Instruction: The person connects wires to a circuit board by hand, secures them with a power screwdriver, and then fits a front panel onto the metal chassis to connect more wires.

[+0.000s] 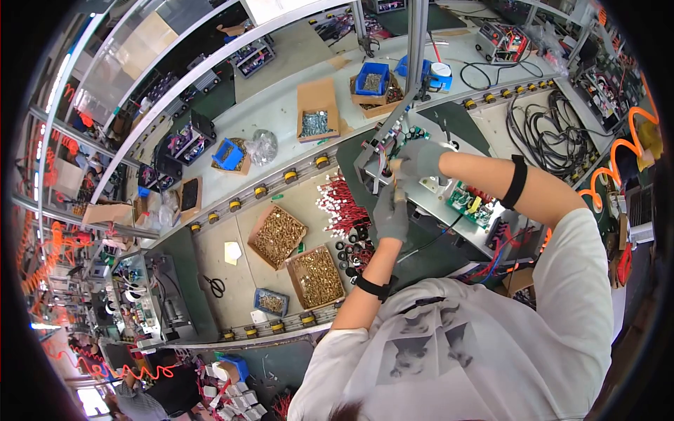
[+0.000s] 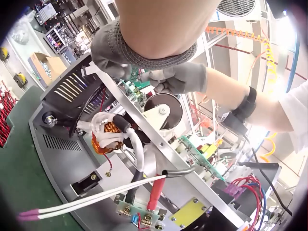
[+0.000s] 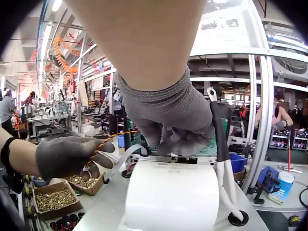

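Observation:
Both hands wear grey gloves and work over an open metal chassis (image 2: 53, 163). My left hand (image 3: 62, 156) holds a twisted wire (image 3: 103, 143) in red, yellow and black with its curled fingers. From there the wire runs up to my right hand (image 3: 166, 113), whose fingers curl downward and pinch at the wire's end, close over a green circuit board (image 3: 207, 148); the fingertips are partly hidden. In front of the right hand lies a big white cylinder (image 3: 171, 197). Two white leads with black sleeves (image 3: 220, 139) stand beside it. In the left wrist view a copper-wound coil (image 2: 107, 139) sits inside the chassis.
Boxes of brass parts (image 1: 316, 277) and a bundle of red wires with white connectors (image 1: 340, 203) lie to the left. Scissors (image 1: 214, 286) lie farther left. Blue bins (image 1: 372, 78) stand at the back. Black cable (image 1: 554, 130) is coiled at the right.

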The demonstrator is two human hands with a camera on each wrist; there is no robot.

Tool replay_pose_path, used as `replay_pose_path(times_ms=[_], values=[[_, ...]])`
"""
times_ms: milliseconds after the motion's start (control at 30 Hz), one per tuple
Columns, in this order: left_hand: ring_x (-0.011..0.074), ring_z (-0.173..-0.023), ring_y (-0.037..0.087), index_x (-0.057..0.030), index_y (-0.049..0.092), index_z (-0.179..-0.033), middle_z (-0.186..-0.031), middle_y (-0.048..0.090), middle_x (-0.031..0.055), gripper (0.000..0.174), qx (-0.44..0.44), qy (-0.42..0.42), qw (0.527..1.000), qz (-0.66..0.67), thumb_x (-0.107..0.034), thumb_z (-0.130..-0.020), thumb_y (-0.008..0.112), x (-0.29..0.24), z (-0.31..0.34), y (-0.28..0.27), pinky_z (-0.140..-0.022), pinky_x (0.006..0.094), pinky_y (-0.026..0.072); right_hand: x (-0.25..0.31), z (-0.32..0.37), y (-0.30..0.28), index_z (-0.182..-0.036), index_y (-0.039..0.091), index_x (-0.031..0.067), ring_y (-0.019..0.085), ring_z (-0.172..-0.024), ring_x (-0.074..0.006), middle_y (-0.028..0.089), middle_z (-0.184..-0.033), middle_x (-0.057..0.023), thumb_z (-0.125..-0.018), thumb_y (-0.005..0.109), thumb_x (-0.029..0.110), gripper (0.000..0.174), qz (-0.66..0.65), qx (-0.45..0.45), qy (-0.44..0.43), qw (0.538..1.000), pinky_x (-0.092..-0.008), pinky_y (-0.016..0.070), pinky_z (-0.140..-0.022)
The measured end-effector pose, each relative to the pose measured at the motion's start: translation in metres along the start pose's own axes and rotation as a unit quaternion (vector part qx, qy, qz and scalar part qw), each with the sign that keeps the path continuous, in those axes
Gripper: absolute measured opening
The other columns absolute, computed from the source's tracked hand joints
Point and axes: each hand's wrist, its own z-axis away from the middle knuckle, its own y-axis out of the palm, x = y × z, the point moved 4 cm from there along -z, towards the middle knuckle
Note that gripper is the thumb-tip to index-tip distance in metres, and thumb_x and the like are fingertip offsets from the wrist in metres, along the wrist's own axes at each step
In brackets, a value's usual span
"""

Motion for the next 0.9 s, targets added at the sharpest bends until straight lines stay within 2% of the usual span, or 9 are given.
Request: replay_pose_path(times_ms=[133, 267, 333, 433, 467, 533, 667, 800, 900], values=[[0.0076, -0.067, 0.051, 0.0018, 0.054, -0.116, -0.082, 0.059, 0.0033, 0.030, 0.021, 0.027, 0.998, -0.047, -0.007, -0.087, 0.053, -0.008, 0.011, 0.004, -0.058, 0.0217, 0.0423, 0.019, 0.009, 0.009, -0.093, 0.065, 0.0031, 0.061, -0.086, -0.0348, 0.064, -0.087, -0.0198, -0.080, 0.053, 0.032, 0.034, -0.030, 0.035, -0.003, 0.999, -0.0406, 0.0467, -0.078], [0.0090, -0.070, 0.055, 0.0016, 0.055, -0.113, -0.087, 0.061, 0.0059, 0.029, -0.013, 0.040, 0.996, 0.081, -0.002, -0.084, 0.056, -0.030, 0.019, -0.008, -0.061, 0.0217, 0.0454, 0.010, 0.007, 0.003, -0.096, 0.065, 0.0010, 0.062, -0.086, -0.0344, 0.065, -0.093, -0.0188, -0.078, 0.056, 0.028, 0.033, 0.015, 0.067, 0.015, 0.998, -0.0405, 0.0477, -0.077], [0.0129, -0.079, 0.061, 0.0014, 0.053, -0.111, -0.096, 0.063, 0.0096, 0.029, -0.062, -0.026, 0.987, 0.148, -0.001, -0.083, 0.059, -0.018, 0.019, -0.015, -0.070, 0.0232, 0.0482, 0.012, 0.014, 0.003, -0.099, 0.064, 0.0021, 0.062, -0.086, -0.0341, 0.065, -0.093, -0.0180, -0.079, 0.056, 0.029, 0.035, 0.010, 0.069, 0.016, 0.997, -0.0404, 0.0478, -0.077], [0.0129, -0.080, 0.061, 0.0003, 0.053, -0.109, -0.096, 0.063, 0.0111, 0.031, -0.083, -0.018, 0.985, 0.147, -0.001, -0.080, 0.064, -0.015, 0.019, -0.021, -0.072, 0.0230, 0.0487, 0.027, 0.037, -0.012, -0.117, 0.056, 0.0136, 0.062, -0.083, -0.0306, 0.063, -0.091, -0.0127, -0.082, 0.056, 0.020, 0.035, -0.008, -0.151, -0.053, 0.987, -0.0402, 0.0481, -0.070], [0.0128, -0.080, 0.061, 0.0001, 0.053, -0.109, -0.095, 0.063, 0.0104, 0.032, -0.101, -0.015, 0.986, 0.133, -0.002, -0.079, 0.065, -0.015, 0.019, -0.023, -0.072, 0.0228, 0.0486, 0.030, 0.041, -0.011, -0.117, 0.056, 0.0136, 0.062, -0.083, -0.0306, 0.063, -0.091, -0.0127, -0.082, 0.056, 0.020, 0.035, -0.008, -0.151, -0.057, 0.987, -0.0402, 0.0481, -0.070], [0.0118, -0.079, 0.060, 0.0007, 0.055, -0.106, -0.092, 0.064, 0.0097, 0.030, -0.110, 0.007, 0.984, 0.139, -0.003, -0.078, 0.067, -0.019, 0.020, -0.026, -0.070, 0.0221, 0.0482, 0.045, 0.046, -0.007, -0.116, 0.057, 0.0177, 0.063, -0.079, -0.0291, 0.060, -0.087, -0.0106, -0.080, 0.057, 0.016, 0.035, 0.078, -0.130, -0.173, 0.973, -0.0390, 0.0482, -0.069], [0.0100, -0.077, 0.059, 0.0009, 0.059, -0.098, -0.088, 0.065, 0.0078, 0.025, -0.112, 0.035, 0.986, 0.122, -0.008, -0.077, 0.070, -0.030, 0.022, -0.032, -0.072, 0.0219, 0.0468, 0.051, 0.050, 0.006, -0.109, 0.061, 0.0189, 0.061, -0.087, -0.0244, 0.055, -0.097, -0.0053, -0.076, 0.060, 0.013, 0.033, 0.158, -0.063, -0.213, 0.962, -0.0362, 0.0496, -0.068], [0.0078, -0.070, 0.057, 0.0022, 0.061, -0.083, -0.081, 0.066, 0.0066, 0.021, -0.106, 0.088, 0.980, 0.143, -0.017, -0.082, 0.068, -0.043, 0.018, -0.030, -0.067, 0.0217, 0.0448, 0.047, 0.050, 0.012, -0.094, 0.062, 0.0150, 0.060, -0.087, -0.0228, 0.054, -0.098, -0.0048, -0.074, 0.061, 0.015, 0.020, 0.093, -0.135, -0.258, 0.952, -0.0360, 0.0496, -0.067], [0.0060, -0.063, 0.051, 0.0017, 0.060, -0.081, -0.070, 0.063, 0.0045, 0.023, -0.118, 0.022, 0.990, 0.076, -0.020, -0.084, 0.066, -0.055, 0.010, -0.032, -0.060, 0.0208, 0.0407, 0.040, 0.046, 0.021, -0.090, 0.062, 0.0124, 0.061, -0.083, -0.0250, 0.057, -0.092, -0.0073, -0.074, 0.062, 0.014, 0.015, 0.045, -0.141, -0.191, 0.970, -0.0383, 0.0487, -0.066]])
